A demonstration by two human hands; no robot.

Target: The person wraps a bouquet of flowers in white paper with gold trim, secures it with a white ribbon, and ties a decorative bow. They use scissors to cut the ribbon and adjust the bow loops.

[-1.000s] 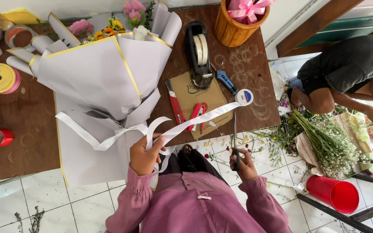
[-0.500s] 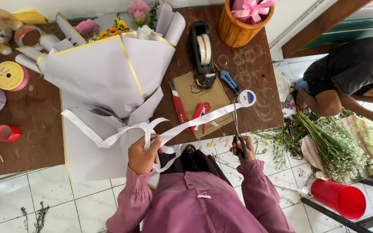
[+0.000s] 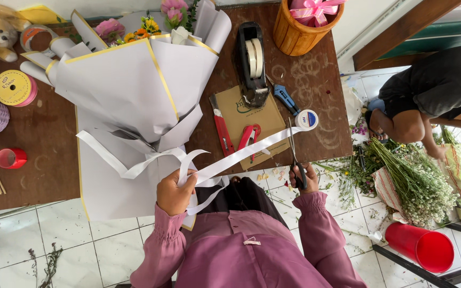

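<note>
Ribbon (image 3: 241,156) stretches from left hand (image 3: 176,193) grip to scissors (image 3: 294,154) in right hand (image 3: 305,178)

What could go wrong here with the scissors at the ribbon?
1. The scissors in the right hand meet the ribbon far from the left hand; the long span might sag and cut crooked.
2. Pulling the ribbon could loosen the bow tied on the bouquet.
3. The bouquet's wrap overhangs the table edge; a tug may drag it off.
</note>
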